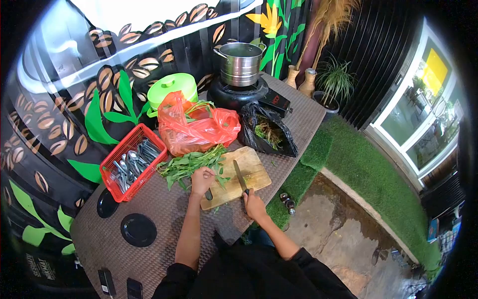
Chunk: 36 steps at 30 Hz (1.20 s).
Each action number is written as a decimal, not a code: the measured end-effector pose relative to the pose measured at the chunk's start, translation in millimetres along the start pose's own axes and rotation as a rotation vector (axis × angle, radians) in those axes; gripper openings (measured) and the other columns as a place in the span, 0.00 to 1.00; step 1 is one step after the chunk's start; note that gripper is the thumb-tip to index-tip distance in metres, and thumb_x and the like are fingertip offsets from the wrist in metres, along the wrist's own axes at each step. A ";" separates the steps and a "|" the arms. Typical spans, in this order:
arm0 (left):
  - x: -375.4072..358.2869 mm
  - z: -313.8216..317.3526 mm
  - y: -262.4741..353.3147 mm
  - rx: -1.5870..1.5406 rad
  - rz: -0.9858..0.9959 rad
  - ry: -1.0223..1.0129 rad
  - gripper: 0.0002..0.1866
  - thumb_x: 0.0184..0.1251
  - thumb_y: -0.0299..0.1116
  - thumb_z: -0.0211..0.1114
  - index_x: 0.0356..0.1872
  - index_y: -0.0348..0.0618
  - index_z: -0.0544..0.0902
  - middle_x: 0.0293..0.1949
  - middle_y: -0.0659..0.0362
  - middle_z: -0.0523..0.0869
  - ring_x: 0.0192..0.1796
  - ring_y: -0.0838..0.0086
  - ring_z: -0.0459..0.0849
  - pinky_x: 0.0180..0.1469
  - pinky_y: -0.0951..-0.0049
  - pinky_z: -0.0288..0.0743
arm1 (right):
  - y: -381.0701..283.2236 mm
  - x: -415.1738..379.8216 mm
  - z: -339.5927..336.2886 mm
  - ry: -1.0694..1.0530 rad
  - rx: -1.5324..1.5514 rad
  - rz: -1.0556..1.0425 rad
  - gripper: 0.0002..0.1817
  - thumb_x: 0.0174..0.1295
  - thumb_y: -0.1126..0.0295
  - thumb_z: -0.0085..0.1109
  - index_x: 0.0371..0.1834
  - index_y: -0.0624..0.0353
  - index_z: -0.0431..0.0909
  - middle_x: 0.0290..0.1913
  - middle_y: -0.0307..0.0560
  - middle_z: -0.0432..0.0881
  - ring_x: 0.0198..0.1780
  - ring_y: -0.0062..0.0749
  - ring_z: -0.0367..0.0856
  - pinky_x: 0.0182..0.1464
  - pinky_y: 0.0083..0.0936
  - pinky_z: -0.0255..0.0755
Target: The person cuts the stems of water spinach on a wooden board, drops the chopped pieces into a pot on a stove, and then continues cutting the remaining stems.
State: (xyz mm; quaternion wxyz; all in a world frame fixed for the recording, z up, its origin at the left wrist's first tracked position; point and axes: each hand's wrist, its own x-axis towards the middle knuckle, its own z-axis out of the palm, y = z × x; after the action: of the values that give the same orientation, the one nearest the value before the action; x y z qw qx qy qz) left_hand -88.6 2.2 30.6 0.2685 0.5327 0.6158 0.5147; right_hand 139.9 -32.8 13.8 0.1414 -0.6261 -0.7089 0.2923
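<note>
A wooden cutting board lies on the brown woven table. My right hand is closed round the black handle of a knife, whose blade rests over the board, pointing away from me. At the board's left side is my left hand, its fingers curled together beside a pile of leafy green stems; whether it pinches anything is too small to tell. A few green scraps lie on the board. Behind the greens stands a red plastic bag with more stems showing in it.
A red basket of cutlery, black plates and phones are on the left. Behind stand a green lidded pot and a steel pot on a stove. A black bag holds plant scraps near the right edge.
</note>
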 end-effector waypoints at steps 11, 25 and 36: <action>17.1 38.8 30.0 0.790 0.192 -0.298 0.07 0.44 0.16 0.57 0.24 0.35 0.82 0.25 0.43 0.82 0.30 0.53 0.83 0.35 0.62 0.76 | -2.5 -0.4 -1.6 -0.014 -0.023 0.009 0.21 0.70 0.54 0.37 0.49 0.63 0.62 0.33 0.68 0.80 0.37 0.65 0.80 0.40 0.53 0.73; 17.0 25.7 24.5 0.128 0.191 -0.388 0.23 0.40 0.21 0.74 0.44 0.39 0.84 0.42 0.52 0.86 0.43 0.65 0.84 0.49 0.70 0.76 | 3.8 4.0 -1.9 0.018 0.007 -0.047 0.20 0.70 0.55 0.38 0.47 0.65 0.63 0.29 0.71 0.79 0.33 0.67 0.78 0.36 0.57 0.72; 17.5 41.6 12.8 0.264 0.205 -0.474 0.12 0.47 0.29 0.72 0.34 0.38 0.87 0.32 0.49 0.86 0.40 0.60 0.83 0.42 0.66 0.75 | 8.0 9.2 -10.5 0.001 0.144 -0.082 0.19 0.69 0.58 0.41 0.43 0.69 0.66 0.31 0.73 0.78 0.36 0.68 0.77 0.39 0.55 0.69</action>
State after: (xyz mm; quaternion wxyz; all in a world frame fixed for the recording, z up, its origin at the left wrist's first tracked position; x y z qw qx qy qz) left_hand -52.2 31.8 32.6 0.2796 0.7280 0.5406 0.3156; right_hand 150.7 -21.0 15.8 0.1983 -0.5851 -0.7110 0.3360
